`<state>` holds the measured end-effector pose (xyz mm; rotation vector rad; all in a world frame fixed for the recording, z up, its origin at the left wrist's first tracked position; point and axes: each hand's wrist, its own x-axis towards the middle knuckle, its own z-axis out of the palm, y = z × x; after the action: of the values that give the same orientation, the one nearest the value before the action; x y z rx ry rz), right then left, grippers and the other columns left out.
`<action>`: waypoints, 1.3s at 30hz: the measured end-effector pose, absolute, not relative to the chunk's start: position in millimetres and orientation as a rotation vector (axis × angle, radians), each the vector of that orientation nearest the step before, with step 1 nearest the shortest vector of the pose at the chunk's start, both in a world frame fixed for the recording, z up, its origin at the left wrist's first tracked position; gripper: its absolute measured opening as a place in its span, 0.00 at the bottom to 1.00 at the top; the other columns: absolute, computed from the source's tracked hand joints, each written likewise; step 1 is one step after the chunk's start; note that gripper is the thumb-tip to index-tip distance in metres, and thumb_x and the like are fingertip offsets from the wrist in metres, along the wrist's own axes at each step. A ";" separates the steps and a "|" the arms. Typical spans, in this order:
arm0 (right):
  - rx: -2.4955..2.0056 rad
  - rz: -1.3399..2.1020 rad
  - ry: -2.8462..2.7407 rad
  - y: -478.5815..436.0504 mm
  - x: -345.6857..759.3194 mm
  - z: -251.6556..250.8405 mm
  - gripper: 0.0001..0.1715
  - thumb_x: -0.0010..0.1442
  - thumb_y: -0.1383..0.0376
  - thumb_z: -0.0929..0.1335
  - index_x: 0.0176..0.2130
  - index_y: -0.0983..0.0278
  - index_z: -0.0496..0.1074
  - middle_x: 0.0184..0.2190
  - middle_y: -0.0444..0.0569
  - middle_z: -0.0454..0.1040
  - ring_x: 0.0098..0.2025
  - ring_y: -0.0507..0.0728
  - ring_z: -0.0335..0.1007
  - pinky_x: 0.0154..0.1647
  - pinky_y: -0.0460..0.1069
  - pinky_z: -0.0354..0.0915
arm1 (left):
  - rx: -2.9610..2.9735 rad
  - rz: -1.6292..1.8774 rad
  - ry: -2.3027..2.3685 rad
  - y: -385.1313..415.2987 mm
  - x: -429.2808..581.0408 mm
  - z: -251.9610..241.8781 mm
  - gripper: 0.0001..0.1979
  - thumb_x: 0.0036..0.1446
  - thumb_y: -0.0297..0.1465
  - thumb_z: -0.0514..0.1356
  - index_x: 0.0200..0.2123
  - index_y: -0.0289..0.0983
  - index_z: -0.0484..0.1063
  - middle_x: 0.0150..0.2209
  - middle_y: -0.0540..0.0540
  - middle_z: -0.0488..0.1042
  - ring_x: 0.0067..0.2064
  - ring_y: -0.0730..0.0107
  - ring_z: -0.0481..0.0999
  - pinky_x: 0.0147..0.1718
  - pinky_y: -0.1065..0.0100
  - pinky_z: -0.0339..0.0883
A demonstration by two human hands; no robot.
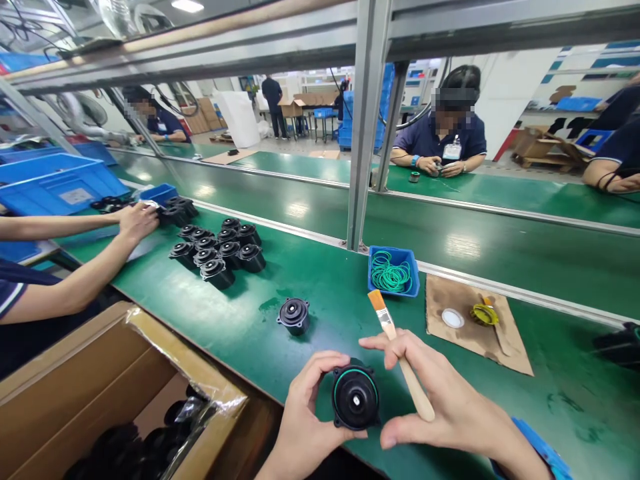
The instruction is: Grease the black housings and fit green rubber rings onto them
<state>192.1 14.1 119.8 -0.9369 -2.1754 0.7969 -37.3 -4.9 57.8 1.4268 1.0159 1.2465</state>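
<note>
In the head view, my left hand [311, 407] grips a round black housing [356, 400] by its side, its face turned up toward me. A thin green ring [341, 379] runs round the upper part of that face, with a small pale spot at the centre. My right hand [425, 393] holds a flat brush [410, 380] with a wooden handle between its fingers, orange bristles pointing up. Its thumb and forefinger are spread beside the housing. Another black housing [294, 316] stands upright on the green bench, beyond my left hand.
A blue bin [415, 283] of green rings stands behind the brush. Right of it, stained cardboard [465, 350] carries a white disc [453, 318] and a yellow cup [484, 314]. Several black housings [217, 273] stand left, near a co-worker's arm [85, 283]. A carton [65, 360] fills the lower left.
</note>
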 end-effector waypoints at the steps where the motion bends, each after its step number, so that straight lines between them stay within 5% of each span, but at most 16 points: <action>1: -0.927 0.813 -2.192 14.4 192.5 120.5 0.34 0.52 0.42 0.76 0.44 0.57 0.60 0.55 0.53 0.74 0.56 0.62 0.71 0.54 0.52 0.68 | 1.444 1.233 1.017 -4.8 -37.7 57.9 0.32 0.31 0.32 0.80 0.44 0.45 0.78 0.45 0.48 0.77 0.48 0.61 0.78 0.48 0.69 0.72; 10: -0.866 0.972 -2.463 19.4 189.0 124.9 0.29 0.55 0.52 0.77 0.44 0.60 0.61 0.65 0.59 0.63 0.68 0.66 0.54 0.65 0.57 0.60 | 1.347 0.994 0.882 3.6 -47.9 44.9 0.37 0.28 0.39 0.81 0.47 0.43 0.79 0.47 0.45 0.79 0.51 0.56 0.77 0.52 0.65 0.70; 23: -0.807 1.165 -2.235 16.9 191.3 123.0 0.31 0.55 0.47 0.76 0.42 0.58 0.58 0.57 0.57 0.71 0.60 0.64 0.66 0.59 0.57 0.65 | 0.952 0.830 0.641 -3.6 -51.9 35.0 0.45 0.20 0.39 0.82 0.50 0.40 0.78 0.47 0.41 0.81 0.51 0.52 0.78 0.53 0.59 0.68; 29: -0.905 1.100 -2.242 17.8 189.5 117.0 0.33 0.52 0.43 0.76 0.41 0.59 0.60 0.52 0.53 0.73 0.54 0.63 0.70 0.54 0.55 0.67 | 0.641 0.779 0.523 -9.3 -32.1 44.5 0.40 0.27 0.47 0.79 0.47 0.37 0.80 0.38 0.42 0.83 0.42 0.59 0.82 0.45 0.67 0.71; 39: -1.008 1.087 -2.228 19.2 191.6 117.1 0.35 0.49 0.41 0.76 0.40 0.60 0.61 0.51 0.54 0.73 0.52 0.64 0.70 0.52 0.57 0.68 | 0.632 0.793 0.505 -10.1 -28.9 47.0 0.37 0.31 0.48 0.78 0.46 0.38 0.80 0.40 0.41 0.82 0.45 0.51 0.81 0.47 0.59 0.72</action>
<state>191.6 19.2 117.1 -1.0080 -2.2283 1.0866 -28.9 -10.1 47.0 0.6323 0.5048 0.7933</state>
